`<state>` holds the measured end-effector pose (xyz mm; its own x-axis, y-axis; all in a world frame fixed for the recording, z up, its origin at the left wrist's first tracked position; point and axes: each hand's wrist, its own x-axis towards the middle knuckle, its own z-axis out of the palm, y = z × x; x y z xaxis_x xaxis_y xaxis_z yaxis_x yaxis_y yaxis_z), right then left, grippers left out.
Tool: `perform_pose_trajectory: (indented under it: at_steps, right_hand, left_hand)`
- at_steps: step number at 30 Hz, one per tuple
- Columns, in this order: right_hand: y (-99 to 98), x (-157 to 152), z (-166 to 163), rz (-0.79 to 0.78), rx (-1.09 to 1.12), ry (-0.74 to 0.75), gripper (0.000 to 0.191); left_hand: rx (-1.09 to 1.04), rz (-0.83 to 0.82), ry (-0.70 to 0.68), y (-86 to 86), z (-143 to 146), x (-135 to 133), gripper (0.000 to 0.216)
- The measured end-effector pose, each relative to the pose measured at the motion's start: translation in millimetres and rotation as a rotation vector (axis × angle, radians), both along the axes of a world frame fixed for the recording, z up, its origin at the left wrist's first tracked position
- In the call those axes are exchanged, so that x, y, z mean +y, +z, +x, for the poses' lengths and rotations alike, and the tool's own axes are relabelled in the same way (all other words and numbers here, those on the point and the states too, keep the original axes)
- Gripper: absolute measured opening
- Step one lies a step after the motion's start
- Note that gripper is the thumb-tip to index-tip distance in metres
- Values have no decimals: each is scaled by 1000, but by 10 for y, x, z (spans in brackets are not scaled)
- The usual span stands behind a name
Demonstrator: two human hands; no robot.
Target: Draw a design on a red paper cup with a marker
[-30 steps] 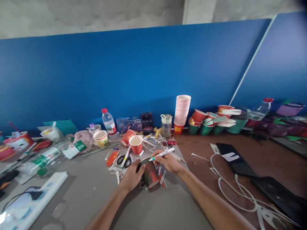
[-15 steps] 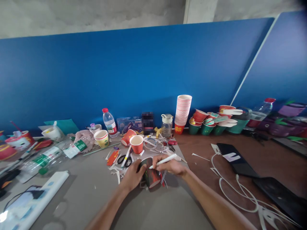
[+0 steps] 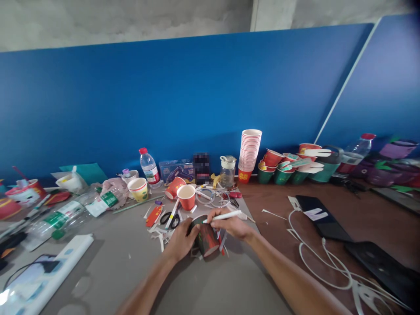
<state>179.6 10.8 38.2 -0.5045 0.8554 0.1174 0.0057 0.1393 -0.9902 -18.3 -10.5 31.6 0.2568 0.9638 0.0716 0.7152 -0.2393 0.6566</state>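
Note:
A paper cup (image 3: 207,240), dark over most of its side with red showing through, lies tilted low over the grey table. My left hand (image 3: 182,238) grips it from the left, thumb on its near side. Between the fingers of my right hand (image 3: 231,225) is a white marker pen (image 3: 223,216), its tip at the cup's upper side. Just beyond the hands stand an upright red paper cup (image 3: 187,202) and a pair of black-handled scissors (image 3: 170,219). White paper scraps (image 3: 161,238) lie around the held cup.
A tall stack of paper cups (image 3: 250,153) stands against the blue partition (image 3: 183,100). Left are a water bottle (image 3: 150,168), flattened plastic bottles and a power strip (image 3: 62,275). At right lie a dark phone (image 3: 323,218) and a white cable (image 3: 303,262).
The marker tip has shifted slightly up and left along the cup, towards its rim, and the pen lies flatter. My left hand still holds the cup in place.

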Motion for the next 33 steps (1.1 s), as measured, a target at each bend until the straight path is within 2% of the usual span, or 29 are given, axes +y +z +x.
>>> perform_pose_trajectory:
  at_steps: [2,7,11,15,20,24,28,33]
  right_hand:
    - [-11,7,1,-28,5,57,15]
    - [-49,47,21,-6,59,-91,13]
    - [-61,50,31,-23,37,9,12]
    - [-64,29,10,-6,79,-102,14]
    - [-39,-2,-22,-37,49,13,15]
    - [-44,6,-17,-10,84,-145,14]
    - [-49,8,-9,-20,56,7,15]
    - [-42,5,-32,15,56,-99,16]
  left_hand:
    - [-3,6,6,-2,4,1,26]
    - [-10,14,6,20,7,-8,27]
    - [6,2,0,24,4,-9,26]
    - [-2,11,-2,13,2,-7,26]
    - [4,6,3,-7,-4,0,24]
    - [-9,37,9,-34,-16,12,26]
    - [1,23,-2,-42,-21,16,27]
    - [5,45,-1,-37,-21,12,28]
